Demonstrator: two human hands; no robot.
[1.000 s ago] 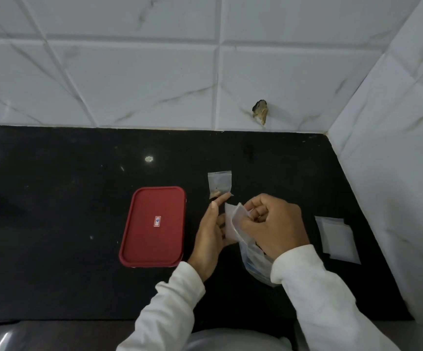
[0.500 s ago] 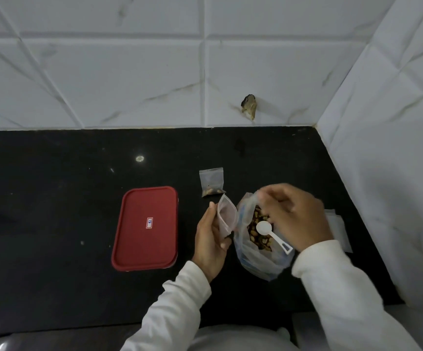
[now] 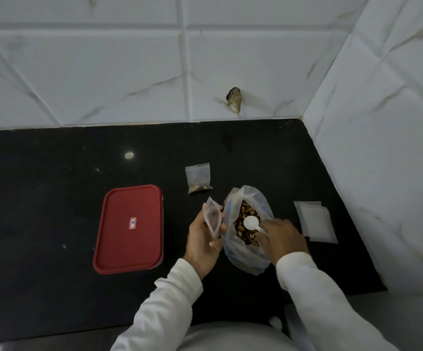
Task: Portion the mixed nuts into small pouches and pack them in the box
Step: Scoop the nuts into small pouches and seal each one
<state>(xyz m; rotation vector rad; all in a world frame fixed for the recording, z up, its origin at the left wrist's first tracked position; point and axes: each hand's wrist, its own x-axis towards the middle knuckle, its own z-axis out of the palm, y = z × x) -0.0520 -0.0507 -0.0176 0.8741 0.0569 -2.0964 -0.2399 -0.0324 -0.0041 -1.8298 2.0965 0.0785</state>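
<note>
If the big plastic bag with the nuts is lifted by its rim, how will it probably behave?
The nut bag looks like thin, crumpled film, so it would likely sag and fold. The nuts fill much of it, so it is probably bottom-heavy. Its mouth stands open, so tilting may spill them.

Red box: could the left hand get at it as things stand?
Likely yes: the box lies just left of the left hand with bare counter between, but that hand holds a pouch, so gripping would be awkward.
</note>
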